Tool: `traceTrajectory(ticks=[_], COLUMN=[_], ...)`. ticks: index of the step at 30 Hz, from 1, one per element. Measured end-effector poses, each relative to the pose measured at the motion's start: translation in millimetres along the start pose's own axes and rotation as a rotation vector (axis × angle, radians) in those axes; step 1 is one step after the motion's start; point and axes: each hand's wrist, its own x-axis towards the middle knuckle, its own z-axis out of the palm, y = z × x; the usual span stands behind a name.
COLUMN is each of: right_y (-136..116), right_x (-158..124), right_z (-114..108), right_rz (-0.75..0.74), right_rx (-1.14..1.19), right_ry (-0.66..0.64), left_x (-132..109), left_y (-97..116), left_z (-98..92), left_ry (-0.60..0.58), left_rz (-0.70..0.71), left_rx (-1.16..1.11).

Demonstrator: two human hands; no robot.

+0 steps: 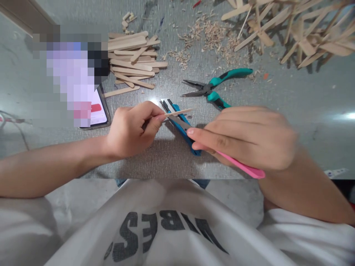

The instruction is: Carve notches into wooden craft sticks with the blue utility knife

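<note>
Between the thumb and fingers of my left hand (135, 129) is a thin popsicle stick (183, 111), its free end pointing right. My right hand (246, 136) is closed around a knife with a pink handle (244, 165). The knife's grey blade (179, 123) reaches left, its tip at the stick close to my left fingertips. Beneath both, a blue utility knife (181, 127) lies slantwise on the table, partly hidden by the stick, the blade and my right fingers. Just beyond my right hand rest long-nose pliers (206, 89) with teal handles, jaws apart.
A pile of popsicle sticks (133, 61) lies at back left, beside a phone (101, 107) and a blurred-out area. Wood shavings (215, 35) are scattered at the back. A structure of joined sticks (302, 37) stands back right. The grey table's (155, 166) front edge runs before my shirt.
</note>
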Motion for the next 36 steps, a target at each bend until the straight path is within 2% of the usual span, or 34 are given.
traceTrajectory(ticks=[2,5,12,21,29,32,36], right_y=[-1,-4,-4,0,2,4,1], right_x=[-2,-6,-5,-3,-5,-6,-7], right_z=[-2,-5,-1,3,1,1,2], right_rz=[-0.076,-0.154,-0.134,-0.144,-0.107,-0.096,-0.155], right_rx=[-0.039,-0.078,-0.075,-0.041,-0.04,-0.044,-0.027], right_ry=[-0.03,-0.023,-0.027,0.004,-0.021,-0.031,0.003], left_x=[0,1,4,5,3,3,1], left_y=[0,1,4,0,-2,-1,-1], left_z=[-0.2,0.3,-0.9,2.7,4.8,4.7,4.5], left_ry=[-0.003,-0.008,-0.015,0.019,0.018,0.044,0.109], left_rz=[0.002,-0.097,-0.203,-0.153,-0.162,-0.143,-0.079], left_rx=[0.007,-0.058,-0.222,-0.31,-0.336,-0.332,-0.274])
